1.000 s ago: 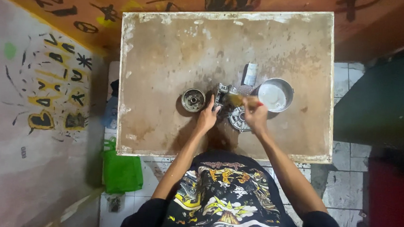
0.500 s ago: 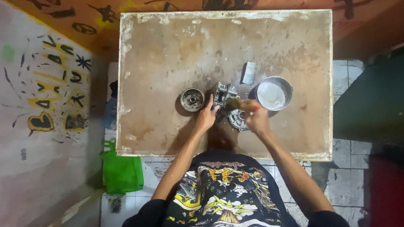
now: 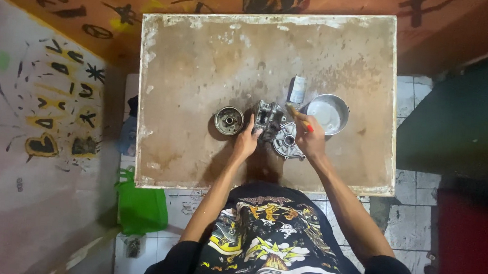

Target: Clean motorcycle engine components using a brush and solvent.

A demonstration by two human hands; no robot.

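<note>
Resting near the middle of the frame, a grey metal engine part (image 3: 275, 127) sits on the worn brown table (image 3: 204, 55), well inside all four chipped pale edges. Wide bare board lies above it toward the top of the frame and to its left; the near edge runs just below the wrists.

The left hand (image 3: 246, 144) presses against the left side of the engine part, fingers curled onto it in a steadying grip. The right hand (image 3: 310, 140) is closed in a pinching grip around a small brush (image 3: 299, 115) with a red handle, whose tip points up and left, over the right side of the part.

The engine part looks like dull cast metal with many ribs and openings, a blocky upper half and a rounder plate at its lower right. Just left of it, apart, lies a round metal disc (image 3: 229, 121) with a dark centre hole. To the right stands a round metal bowl (image 3: 342, 106) holding pale liquid, close to the right hand. A small flat pale packet (image 3: 297, 89) lies just above the brush.

At the left of the frame a wall (image 3: 48, 102) carries black and yellow painted marks. A green bag (image 3: 141, 207) sits on the tiled floor (image 3: 407, 186) below the table's lower left corner.
</note>
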